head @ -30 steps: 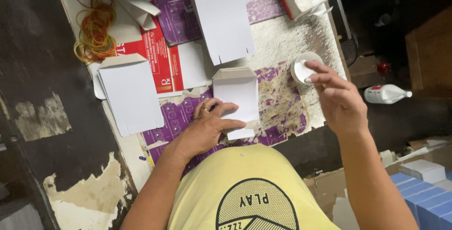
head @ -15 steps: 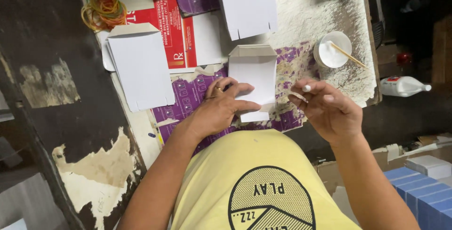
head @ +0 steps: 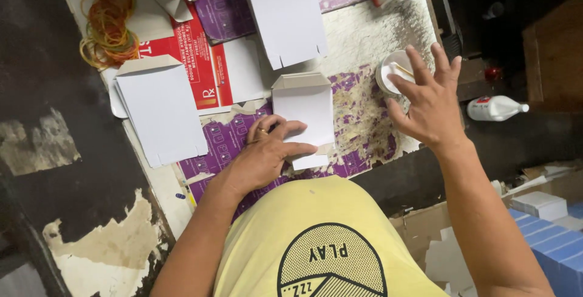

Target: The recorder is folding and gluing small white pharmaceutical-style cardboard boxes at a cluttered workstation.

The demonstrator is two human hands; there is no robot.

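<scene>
pressing a white folded carton (head: pixel 303 112) flat on the bench (head: pixel 364 36), left hand (head: pixel 267 154) lies fingers down on its lower end. right hand (head: pixel 431 105) hovers, fingers spread wide, empty, over a small glue cup (head: pixel 388 78).

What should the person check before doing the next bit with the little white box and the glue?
1. Left hand pressing the white flat box down: ok.
2. Right hand empty, fingers spread: ok.
3. Stick resting in the small round glue dish, beside that hand: ok.
4. Box flap glued: cannot tell, fingers cover it.
5. More white box blanks beside the work: ok.
</scene>
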